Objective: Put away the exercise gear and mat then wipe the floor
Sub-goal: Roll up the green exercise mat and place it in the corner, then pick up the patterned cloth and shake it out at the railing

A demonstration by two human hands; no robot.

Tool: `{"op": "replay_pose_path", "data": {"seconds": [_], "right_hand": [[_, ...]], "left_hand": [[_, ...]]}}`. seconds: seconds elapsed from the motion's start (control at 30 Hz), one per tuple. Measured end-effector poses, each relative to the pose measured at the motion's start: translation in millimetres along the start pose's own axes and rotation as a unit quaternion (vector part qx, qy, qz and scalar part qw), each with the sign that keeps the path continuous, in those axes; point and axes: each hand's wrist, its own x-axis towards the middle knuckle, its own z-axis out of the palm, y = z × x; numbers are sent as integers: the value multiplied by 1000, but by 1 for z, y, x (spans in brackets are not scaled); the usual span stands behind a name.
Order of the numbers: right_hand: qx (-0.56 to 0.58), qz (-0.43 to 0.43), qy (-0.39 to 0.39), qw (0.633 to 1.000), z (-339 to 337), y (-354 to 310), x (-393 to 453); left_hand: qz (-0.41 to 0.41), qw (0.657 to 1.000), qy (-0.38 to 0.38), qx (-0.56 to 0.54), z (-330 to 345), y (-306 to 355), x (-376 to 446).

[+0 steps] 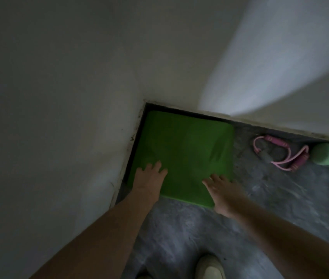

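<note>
Against the wall corner, in the head view, a flat green foam exercise mat is seen lying on the grey mottled floor. At its 7 o'clock edge the left hand is laid flat, fingers spread; at 5 o'clock the right hand is likewise spread over the corner. Nothing is gripped. At 3 o'clock, apart, a pink skipping rope and a green dumbbell are found. The mat is judged light, soft and bendable, best taken by its near edge and rolled.

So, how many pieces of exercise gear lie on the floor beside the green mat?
2. A pink jump rope lies just right of the green mat, near the wall. A green dumbbell lies right of the rope, cut by the frame edge; more may be hidden beyond.
</note>
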Motion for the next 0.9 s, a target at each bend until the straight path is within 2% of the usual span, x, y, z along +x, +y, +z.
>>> {"op": "replay_pose_path", "data": {"seconds": [0.1,0.23,0.37,0.47,0.63,0.77,0.9], "right_hand": [[5,5,0,1000,-45,-8,-21],[17,4,46,999,-121,-14,-58],[17,-3,90,996,-215,-11,-115],[37,9,133,990,-283,-14,-167],[99,-17,163,982,-405,-22,-288],[106,-23,228,968,-503,-32,-410],[103,-23,281,954,-565,-55,-525]], "left_hand": [[11,1000,16,15,-47,-9,-20],[20,998,27,57,-123,-20,-61],[53,993,57,91,-223,-34,-119],[43,990,88,98,-298,-38,-172],[80,972,141,173,-416,-42,-293],[58,966,190,164,-513,-43,-404],[59,938,273,206,-580,-24,-513]]}}
